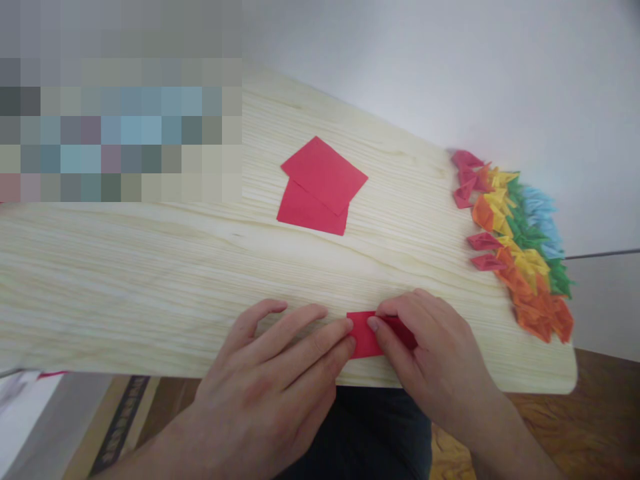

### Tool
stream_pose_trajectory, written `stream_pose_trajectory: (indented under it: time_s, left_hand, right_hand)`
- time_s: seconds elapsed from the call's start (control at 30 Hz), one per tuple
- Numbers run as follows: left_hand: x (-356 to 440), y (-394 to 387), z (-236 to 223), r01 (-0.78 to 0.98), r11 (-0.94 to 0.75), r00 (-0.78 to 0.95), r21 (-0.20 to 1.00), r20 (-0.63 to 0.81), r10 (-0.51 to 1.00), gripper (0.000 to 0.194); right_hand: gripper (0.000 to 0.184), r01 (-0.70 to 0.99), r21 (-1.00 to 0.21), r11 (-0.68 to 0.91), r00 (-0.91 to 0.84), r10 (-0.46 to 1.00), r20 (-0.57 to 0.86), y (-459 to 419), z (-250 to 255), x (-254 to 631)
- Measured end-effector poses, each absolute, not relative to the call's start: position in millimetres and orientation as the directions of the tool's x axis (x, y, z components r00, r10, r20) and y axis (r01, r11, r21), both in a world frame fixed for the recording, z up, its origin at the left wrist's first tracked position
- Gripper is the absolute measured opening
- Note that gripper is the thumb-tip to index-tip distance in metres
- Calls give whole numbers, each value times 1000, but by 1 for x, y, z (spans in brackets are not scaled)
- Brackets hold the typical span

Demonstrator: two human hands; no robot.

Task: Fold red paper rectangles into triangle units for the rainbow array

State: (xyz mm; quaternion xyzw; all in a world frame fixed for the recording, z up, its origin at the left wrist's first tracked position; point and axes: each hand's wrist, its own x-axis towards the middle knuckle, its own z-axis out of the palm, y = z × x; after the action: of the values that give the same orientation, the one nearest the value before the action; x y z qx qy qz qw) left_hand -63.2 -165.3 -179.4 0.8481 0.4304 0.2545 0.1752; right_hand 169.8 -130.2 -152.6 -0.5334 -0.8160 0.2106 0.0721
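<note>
The person's two bare hands work near the front edge of a pale tabletop (150, 273) with wood grain. A small folded red paper (363, 341) lies between them on this surface, close to the edge. The right hand (440, 353) has a narrow grip: its thumb and index finger pinch the paper at its upper side and partly cover it. The left hand (280, 367) lies palm down with a wide grip, its fingers spread, and two fingertips touch the paper's left end; its thumb is hidden. Farther back, one red sheet (327, 170) partly overlaps another red sheet (305, 210). Toward the right end, many folded paper pieces (520, 240) stand crowded together, in red, orange, yellow, green and light blue. The upper left area is blurred, so I cannot tell what it contains.
</note>
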Motion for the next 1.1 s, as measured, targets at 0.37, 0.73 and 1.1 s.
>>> stream_pose_trajectory:
  time_s: [0.37,0.73,1.1]
  left_hand:
    - [-62,-170,-180,648,-561,486,515,288,825,33]
    - [-57,-161,-173,640,-501,463,583,227,857,24]
    - [-38,-157,-177,658,-370,286,656,236,929,10]
  right_hand:
    - [6,853,-406,328,-406,905,-123,-130,-152,169]
    - [15,873,-388,294,-340,939,-55,-134,-159,169]
    - [31,861,-415,293,-280,956,92,-144,-170,169]
